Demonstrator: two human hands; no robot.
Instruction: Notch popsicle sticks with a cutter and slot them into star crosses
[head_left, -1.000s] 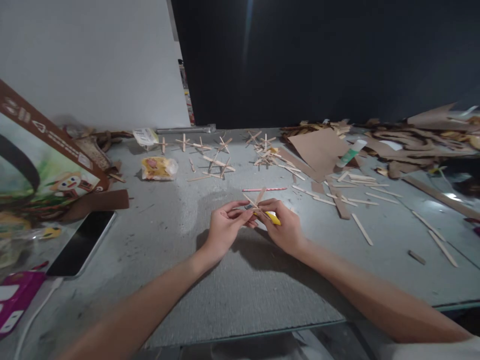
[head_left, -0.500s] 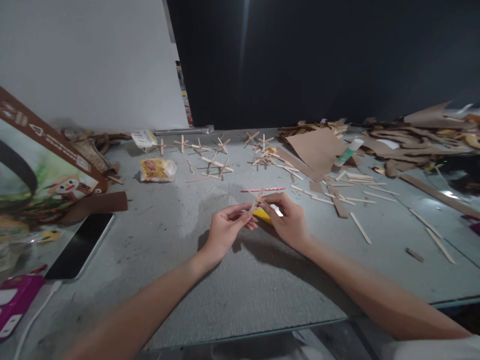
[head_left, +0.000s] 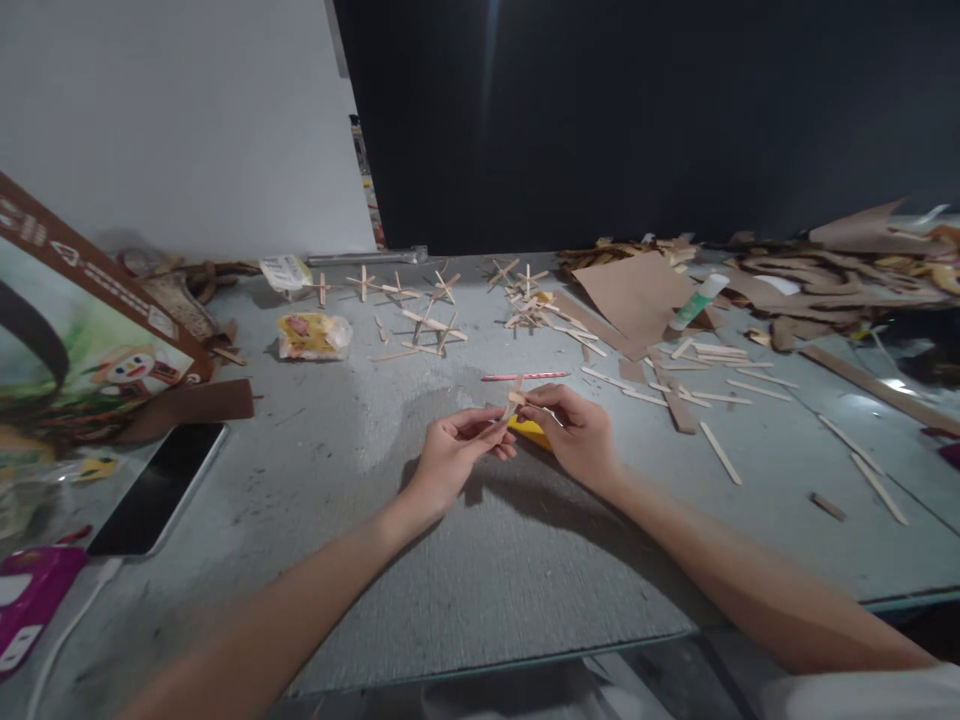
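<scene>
Well off tbl edge (head_left: pixel 495 667): L/R hands (head_left: pixel 450 455) (head_left: pixel 577 430)

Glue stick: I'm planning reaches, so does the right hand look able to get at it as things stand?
Probably yes: only flat sticks and cardboard lie between the right hand and glue stick, though that hand is busy with crossed sticks.

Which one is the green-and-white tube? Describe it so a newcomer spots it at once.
Below the big black panel, toward the back of the grey table, find the flat brown cardboard sheet. The tube slants at its right edge, white end upward. Its smooth green-and-white barrel sets it apart from the cardboard and the pale flat sticks nearby.
</scene>
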